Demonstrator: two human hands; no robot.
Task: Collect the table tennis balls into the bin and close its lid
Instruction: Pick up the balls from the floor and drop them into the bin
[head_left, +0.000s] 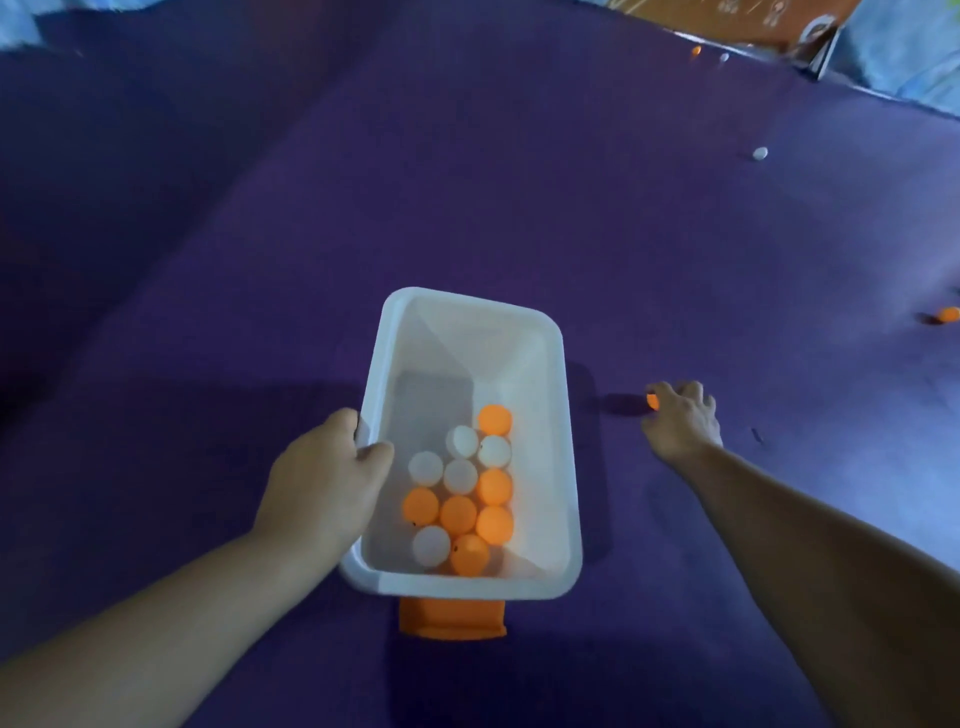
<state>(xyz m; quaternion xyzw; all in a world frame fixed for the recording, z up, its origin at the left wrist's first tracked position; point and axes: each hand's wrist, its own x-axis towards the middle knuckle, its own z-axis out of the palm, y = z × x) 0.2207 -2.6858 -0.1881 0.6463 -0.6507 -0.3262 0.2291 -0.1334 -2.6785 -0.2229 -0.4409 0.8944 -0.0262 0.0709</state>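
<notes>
Three loose balls lie well beyond my right hand (681, 418): a white ball (760, 153) and an orange ball (949, 314) on the purple mat (571, 182). That hand curls over another orange one (651, 400); can't tell if it's gripped. My left hand (332, 478) clamps the white bin (566, 447) rim, lid off, orange and white balls inside.

Dim, bluish light with soft shadows, slight blur throughout, and wide-angle bending toward the edges.
</notes>
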